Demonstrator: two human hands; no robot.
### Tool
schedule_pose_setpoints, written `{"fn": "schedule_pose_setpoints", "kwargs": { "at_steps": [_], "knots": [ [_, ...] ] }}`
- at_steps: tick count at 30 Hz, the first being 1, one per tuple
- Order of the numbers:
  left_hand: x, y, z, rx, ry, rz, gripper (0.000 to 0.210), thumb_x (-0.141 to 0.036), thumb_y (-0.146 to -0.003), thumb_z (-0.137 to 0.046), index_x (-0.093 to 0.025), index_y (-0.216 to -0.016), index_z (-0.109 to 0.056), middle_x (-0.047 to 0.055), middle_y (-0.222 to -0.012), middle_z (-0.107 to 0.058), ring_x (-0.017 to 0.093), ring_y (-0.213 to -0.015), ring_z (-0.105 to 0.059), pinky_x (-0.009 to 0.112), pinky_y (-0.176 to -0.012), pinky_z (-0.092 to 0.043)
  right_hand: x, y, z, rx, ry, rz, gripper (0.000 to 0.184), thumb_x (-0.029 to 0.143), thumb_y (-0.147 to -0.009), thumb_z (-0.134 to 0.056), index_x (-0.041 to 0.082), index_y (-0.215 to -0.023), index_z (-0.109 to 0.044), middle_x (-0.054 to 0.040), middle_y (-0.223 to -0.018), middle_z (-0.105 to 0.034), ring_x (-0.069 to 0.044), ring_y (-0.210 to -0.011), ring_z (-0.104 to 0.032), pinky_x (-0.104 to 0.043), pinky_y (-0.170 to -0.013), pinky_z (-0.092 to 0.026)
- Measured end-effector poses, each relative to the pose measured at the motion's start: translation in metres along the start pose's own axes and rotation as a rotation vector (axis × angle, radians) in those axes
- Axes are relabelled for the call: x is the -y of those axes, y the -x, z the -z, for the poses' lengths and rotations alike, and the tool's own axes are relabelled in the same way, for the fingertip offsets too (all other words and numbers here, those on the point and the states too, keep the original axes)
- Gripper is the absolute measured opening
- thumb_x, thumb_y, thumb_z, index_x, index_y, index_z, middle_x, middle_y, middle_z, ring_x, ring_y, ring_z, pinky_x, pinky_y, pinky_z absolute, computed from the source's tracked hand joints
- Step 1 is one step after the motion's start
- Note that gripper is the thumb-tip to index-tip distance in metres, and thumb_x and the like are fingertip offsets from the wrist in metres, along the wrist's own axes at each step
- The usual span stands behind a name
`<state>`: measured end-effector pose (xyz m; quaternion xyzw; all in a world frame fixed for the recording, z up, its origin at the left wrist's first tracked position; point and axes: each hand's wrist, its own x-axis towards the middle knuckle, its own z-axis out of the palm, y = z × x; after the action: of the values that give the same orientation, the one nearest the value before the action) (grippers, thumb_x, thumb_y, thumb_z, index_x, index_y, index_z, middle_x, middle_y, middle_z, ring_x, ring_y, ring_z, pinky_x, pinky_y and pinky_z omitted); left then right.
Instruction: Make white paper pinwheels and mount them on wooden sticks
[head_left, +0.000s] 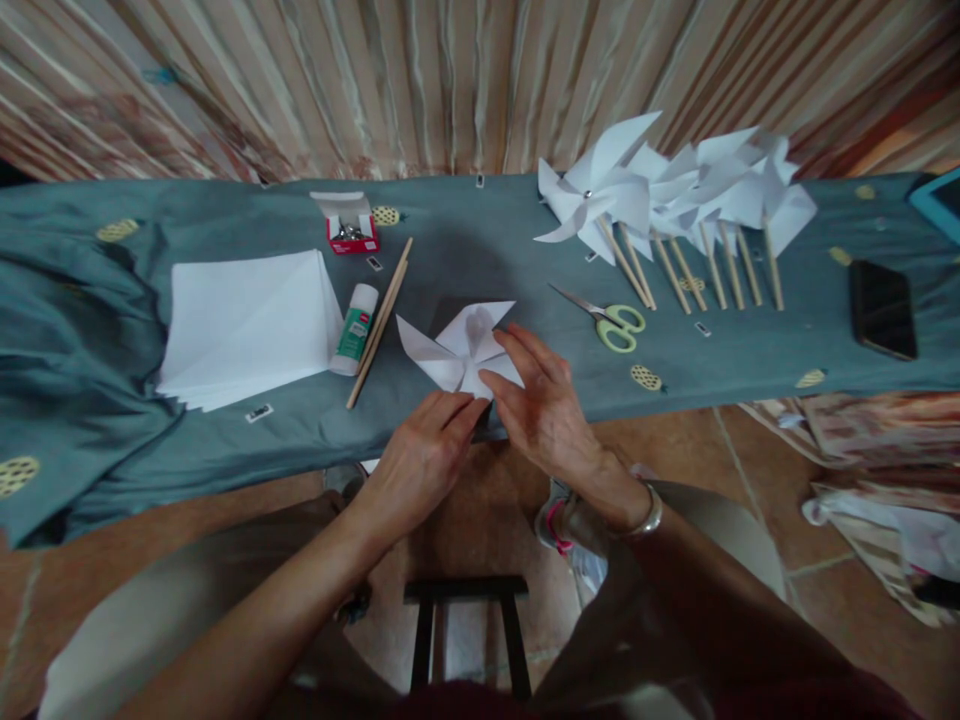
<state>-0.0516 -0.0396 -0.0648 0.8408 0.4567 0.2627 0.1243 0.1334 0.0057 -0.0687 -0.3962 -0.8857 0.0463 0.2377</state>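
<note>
A white paper pinwheel (453,362) with folded, pointed blades lies at the near edge of the cloth-covered table. My left hand (426,452) is closed at its near side, fingers together against the paper. From the right, my right hand (546,410) grips the same pinwheel, thumb near its centre and fingers bent over a right blade. The fingertips partly hide the near and right blades. Left of it are thin wooden sticks (381,320) and a green-and-white glue stick (355,330). Scissors (616,325) with green handles lie to the right.
A stack of white paper (247,325) lies at the left, behind it an open red box (352,232) of small metal pieces. Several finished pinwheels (675,195) on sticks rest at the back right. A phone (883,310) lies far right. A dark stool (466,592) stands below.
</note>
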Motion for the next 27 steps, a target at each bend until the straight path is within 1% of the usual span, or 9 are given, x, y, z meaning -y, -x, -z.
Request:
{"fn": "schedule_pose_setpoints", "kwargs": {
  "at_steps": [6,11,14,18,22,27],
  "knots": [
    [-0.0004,0.0001,-0.0002,0.01,-0.02,0.004,0.03,-0.01,-0.091,-0.049,-0.012,-0.12,-0.056,0.011,-0.107,-0.064,0.022,-0.095,-0.061,0.038,-0.083,-0.058,0.0035,-0.0028,0.0006,0.056,-0.018,-0.037,0.033,0.01,-0.09,-0.042,0.02,-0.117,-0.058,-0.0142,-0.148,-0.041,-0.032,-0.142,-0.028,-0.054,-0.104,-0.038],
    [-0.0011,0.0015,-0.0016,0.001,-0.034,-0.009,0.029,-0.009,-0.093,-0.045,-0.011,-0.121,-0.054,0.013,-0.109,-0.064,0.022,-0.097,-0.061,0.04,-0.084,-0.057,0.0035,-0.0023,-0.0011,0.055,0.01,-0.026,0.034,0.013,-0.092,-0.041,0.02,-0.121,-0.056,-0.0133,-0.148,-0.04,-0.031,-0.143,-0.027,-0.053,-0.104,-0.038],
    [-0.0013,0.002,-0.0026,-0.005,-0.048,-0.019,0.03,-0.01,-0.093,-0.044,-0.011,-0.122,-0.053,0.013,-0.109,-0.063,0.022,-0.098,-0.062,0.04,-0.083,-0.058,0.0029,-0.0018,-0.0024,0.052,0.029,-0.01,0.033,0.015,-0.094,-0.038,0.019,-0.121,-0.057,-0.0155,-0.148,-0.04,-0.033,-0.142,-0.028,-0.054,-0.103,-0.039],
    [-0.0014,0.0016,-0.003,-0.007,-0.071,-0.033,0.029,-0.009,-0.093,-0.044,-0.01,-0.121,-0.053,0.013,-0.108,-0.063,0.022,-0.096,-0.061,0.04,-0.082,-0.058,0.0027,-0.0021,-0.0023,0.063,-0.023,-0.019,0.034,0.014,-0.093,-0.039,0.02,-0.121,-0.058,-0.0152,-0.148,-0.041,-0.033,-0.143,-0.028,-0.053,-0.104,-0.038],
    [-0.0017,0.0008,-0.0026,-0.008,-0.092,-0.042,0.029,-0.007,-0.091,-0.047,-0.006,-0.119,-0.055,0.014,-0.106,-0.063,0.023,-0.095,-0.061,0.039,-0.082,-0.058,0.0032,-0.0028,-0.0013,0.087,-0.047,-0.026,0.035,0.014,-0.093,-0.04,0.017,-0.122,-0.058,-0.0164,-0.148,-0.04,-0.034,-0.143,-0.028,-0.053,-0.106,-0.037],
    [-0.0025,0.0005,-0.0013,0.015,-0.077,-0.024,0.029,-0.007,-0.09,-0.049,-0.005,-0.118,-0.055,0.014,-0.105,-0.063,0.023,-0.096,-0.06,0.04,-0.083,-0.057,0.0027,-0.0032,-0.0023,0.088,-0.051,-0.035,0.035,0.016,-0.094,-0.04,0.022,-0.123,-0.057,-0.0113,-0.15,-0.039,-0.032,-0.144,-0.025,-0.054,-0.106,-0.037]
  ]
}}
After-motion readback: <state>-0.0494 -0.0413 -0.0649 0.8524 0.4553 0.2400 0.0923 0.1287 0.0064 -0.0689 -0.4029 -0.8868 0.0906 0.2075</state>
